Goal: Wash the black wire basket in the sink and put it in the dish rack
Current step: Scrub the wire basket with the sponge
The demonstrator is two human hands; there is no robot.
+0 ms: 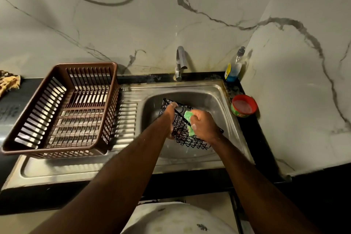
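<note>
Over the sink (218, 89), the left hand (169, 115) grips the basket (182, 131) rim; just right of it, the right hand (204, 126) clutches a green sponge (189, 118) against the wire.

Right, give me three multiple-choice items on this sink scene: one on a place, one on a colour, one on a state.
1. Where does the dish rack stand?
A. on the drainboard, left of the sink bowl
B. inside the bowl
C. right of the tap

2. What colour is the sponge?
A. pink
B. green
C. white

3. What is the state of the black wire basket?
A. in the rack
B. held in the sink
C. on the counter

Answers: 1 A, it sits left of the bowl; 2 B, green in the right hand; 3 B, the left hand grips it.
</note>
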